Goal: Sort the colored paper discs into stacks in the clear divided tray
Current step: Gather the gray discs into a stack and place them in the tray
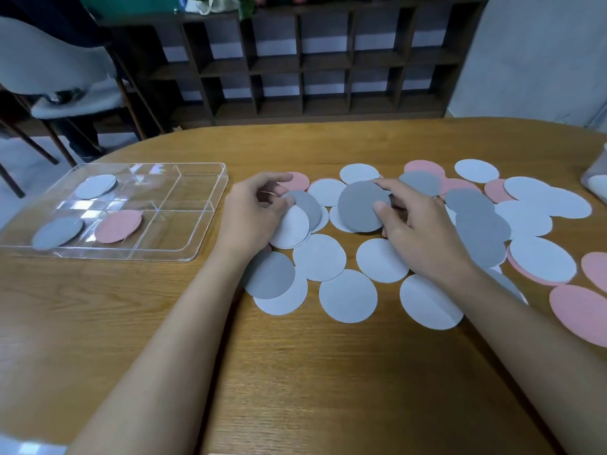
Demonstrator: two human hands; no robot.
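Your forearms reach in over the table, and between your wrists loose pale discs lie flat and unsorted. Just beyond them your left hand curls round a small fan of gathered discs, pale and grey overlapping, probably so that you can carry several at once. Your right hand pinches a dark grey disc, thumb on its face and forefinger over its far edge. It appears raised off the heap, ready to go leftward. Well left of your left hand sits the tray, holding a pale stack, a grey stack and a pink stack in separate compartments. Beyond your right fingertips, more scattered discs overlap.
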